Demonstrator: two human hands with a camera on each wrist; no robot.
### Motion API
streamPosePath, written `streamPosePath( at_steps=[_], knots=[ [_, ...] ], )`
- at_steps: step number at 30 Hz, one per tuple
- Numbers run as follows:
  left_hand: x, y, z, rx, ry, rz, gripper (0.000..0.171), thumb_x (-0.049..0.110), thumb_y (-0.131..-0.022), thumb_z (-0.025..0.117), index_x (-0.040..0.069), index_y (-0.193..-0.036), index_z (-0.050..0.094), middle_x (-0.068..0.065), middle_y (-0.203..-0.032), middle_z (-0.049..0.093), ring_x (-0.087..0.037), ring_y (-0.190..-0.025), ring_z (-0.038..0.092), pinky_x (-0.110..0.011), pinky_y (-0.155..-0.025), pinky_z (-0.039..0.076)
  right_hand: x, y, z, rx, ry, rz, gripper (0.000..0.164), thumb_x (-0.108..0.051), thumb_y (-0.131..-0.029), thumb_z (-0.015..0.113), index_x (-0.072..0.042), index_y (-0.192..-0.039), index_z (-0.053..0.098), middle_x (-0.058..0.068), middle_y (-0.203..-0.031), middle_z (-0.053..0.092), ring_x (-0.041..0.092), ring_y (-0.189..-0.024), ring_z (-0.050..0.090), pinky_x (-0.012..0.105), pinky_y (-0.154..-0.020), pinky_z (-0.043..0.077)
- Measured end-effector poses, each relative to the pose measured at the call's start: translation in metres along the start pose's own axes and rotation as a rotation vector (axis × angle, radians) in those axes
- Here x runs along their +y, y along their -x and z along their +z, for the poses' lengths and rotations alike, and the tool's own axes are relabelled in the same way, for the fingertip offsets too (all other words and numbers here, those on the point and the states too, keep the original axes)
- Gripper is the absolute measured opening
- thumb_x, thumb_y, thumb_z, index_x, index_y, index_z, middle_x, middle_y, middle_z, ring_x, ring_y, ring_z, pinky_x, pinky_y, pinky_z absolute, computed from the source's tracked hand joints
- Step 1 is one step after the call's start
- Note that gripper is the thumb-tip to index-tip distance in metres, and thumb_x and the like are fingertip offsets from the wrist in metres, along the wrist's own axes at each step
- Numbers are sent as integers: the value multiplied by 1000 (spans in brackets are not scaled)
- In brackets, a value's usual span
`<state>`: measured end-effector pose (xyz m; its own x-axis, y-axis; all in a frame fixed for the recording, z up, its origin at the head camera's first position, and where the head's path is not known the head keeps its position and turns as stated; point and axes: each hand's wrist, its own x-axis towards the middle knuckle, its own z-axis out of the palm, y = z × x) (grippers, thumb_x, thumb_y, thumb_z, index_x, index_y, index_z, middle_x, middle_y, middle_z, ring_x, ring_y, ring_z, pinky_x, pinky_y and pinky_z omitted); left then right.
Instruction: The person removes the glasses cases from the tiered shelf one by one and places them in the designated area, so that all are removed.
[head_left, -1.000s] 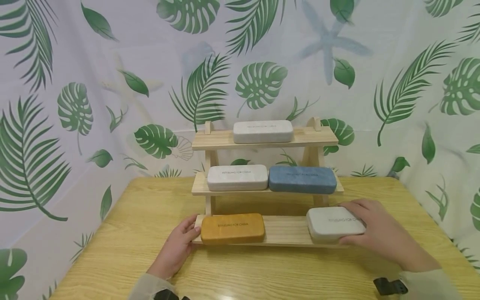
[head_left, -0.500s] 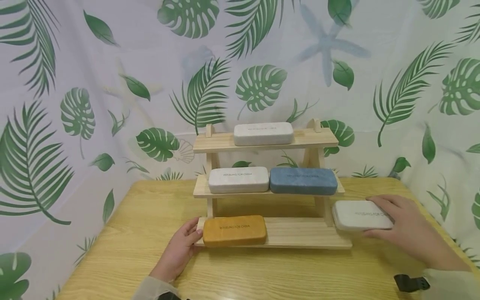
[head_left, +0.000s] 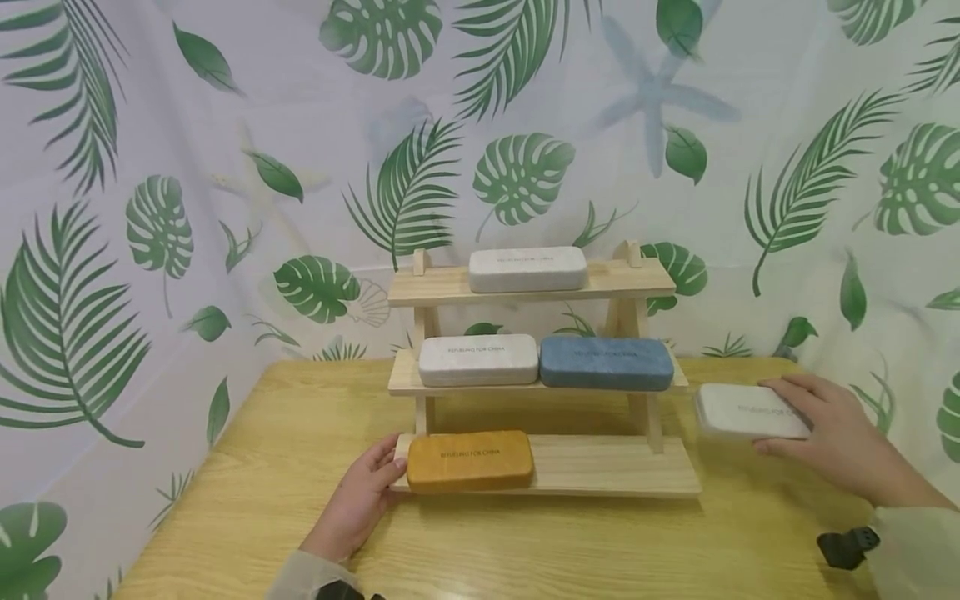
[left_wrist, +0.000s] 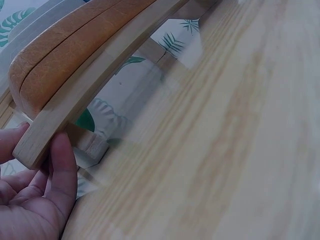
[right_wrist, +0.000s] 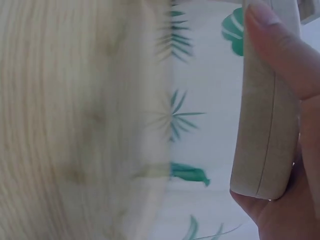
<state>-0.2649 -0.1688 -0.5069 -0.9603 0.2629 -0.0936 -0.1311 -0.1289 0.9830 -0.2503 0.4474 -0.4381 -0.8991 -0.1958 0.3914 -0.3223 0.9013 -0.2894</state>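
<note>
My right hand [head_left: 832, 433] grips a white glasses case [head_left: 750, 411] by its right end, held to the right of the wooden shelf stand. The right wrist view shows the thumb on one side of that white case [right_wrist: 265, 110] and fingers on the other, with the table below it. My left hand [head_left: 363, 487] pinches the left end of the bottom shelf [head_left: 607, 465], beside an orange glasses case [head_left: 470, 461] lying on it. In the left wrist view the thumb and a finger of the left hand [left_wrist: 37, 200] close around the board's end [left_wrist: 37, 150].
On the middle shelf [head_left: 401, 373] a white case [head_left: 478, 360] and a blue case [head_left: 606, 364] lie side by side. Another white case [head_left: 527, 269] lies on the top shelf [head_left: 438, 287]. The stand is on a wooden table [head_left: 315, 408], with a leaf-patterned curtain [head_left: 525, 92] behind.
The right hand has carried the white case off the right end of the bottom shelf, rightward and slightly up. The left hand has stayed on the shelf's left end.
</note>
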Motion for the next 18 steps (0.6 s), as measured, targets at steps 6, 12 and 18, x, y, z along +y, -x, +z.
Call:
streamPosePath(
  at_steps=[6, 12, 18],
  knots=[
    [1, -1, -1, -4, 7, 4, 64, 16, -107, 52, -2, -159, 19, -29, -153, 36, -31, -122, 57, -42, -96, 52, 13, -3, 5, -58, 10, 43, 93, -41, -73, 91, 3, -143, 49, 34, -136, 40, 59, -118, 36, 69, -87, 33],
    [1, -1, -2, -18, 34, 9, 65, 15, -107, 53, -1, -160, 17, -26, -156, 33, -29, -124, 55, -41, -98, 51, 25, -13, 6, -135, 31, 77, 98, -46, -78, 87, 3, -149, 41, 40, -141, 32, 63, -123, 28, 74, -90, 28],
    [0, -1, -3, -33, 39, 14, 66, 16, -108, 52, 0, -160, 16, -26, -155, 34, -29, -126, 54, -41, -99, 50, 34, -23, 12, -201, 23, 87, 97, -51, -79, 84, 1, -149, 41, 41, -144, 28, 63, -126, 26, 74, -91, 29]
  ],
)
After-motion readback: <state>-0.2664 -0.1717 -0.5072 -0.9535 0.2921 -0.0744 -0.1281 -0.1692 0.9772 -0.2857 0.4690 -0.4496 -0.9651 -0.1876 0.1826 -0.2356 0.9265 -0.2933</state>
